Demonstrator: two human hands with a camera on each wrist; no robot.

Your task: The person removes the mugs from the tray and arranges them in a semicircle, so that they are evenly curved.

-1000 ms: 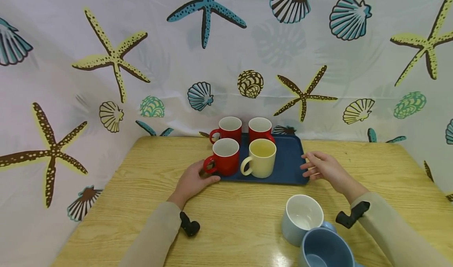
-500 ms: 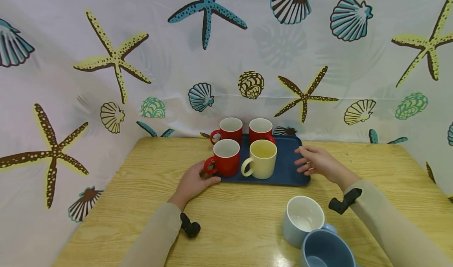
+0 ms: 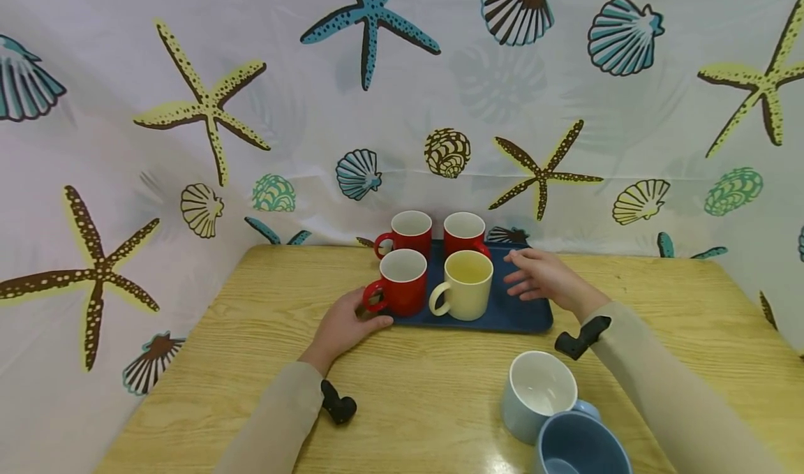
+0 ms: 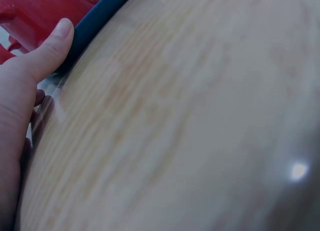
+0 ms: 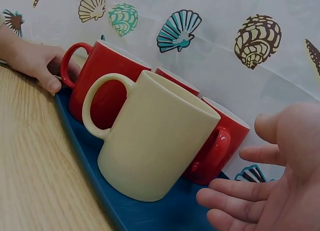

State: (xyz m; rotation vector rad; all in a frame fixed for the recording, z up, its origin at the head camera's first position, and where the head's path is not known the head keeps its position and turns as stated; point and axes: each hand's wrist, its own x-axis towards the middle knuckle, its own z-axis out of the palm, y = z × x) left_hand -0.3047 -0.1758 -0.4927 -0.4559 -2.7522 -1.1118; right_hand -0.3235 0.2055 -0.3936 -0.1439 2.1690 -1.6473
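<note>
In the head view, a dark blue tray (image 3: 515,311) lies on the wooden table, carrying three red mugs with white insides and a cream mug (image 3: 467,296). My left hand (image 3: 342,327) grips the tray's front left corner beside the front red mug (image 3: 408,294); its thumb lies on the rim (image 4: 75,41) in the left wrist view, its other fingers partly hidden. My right hand (image 3: 545,277) hovers over the tray's right part with fingers extended, holding nothing. In the right wrist view its fingers (image 5: 235,206) are spread, apart from the cream mug and the back right red mug (image 5: 215,151).
Nearer me, at the front right of the table (image 3: 402,404), stand a pale blue mug (image 3: 524,411) with a white inside and a darker blue mug (image 3: 581,449), cut off by the frame. A shell-and-starfish printed cloth (image 3: 402,118) hangs right behind the tray.
My right hand has moved left, from beside the tray's right end to over it, closer to the cream mug. The left hand has stayed at the tray corner.
</note>
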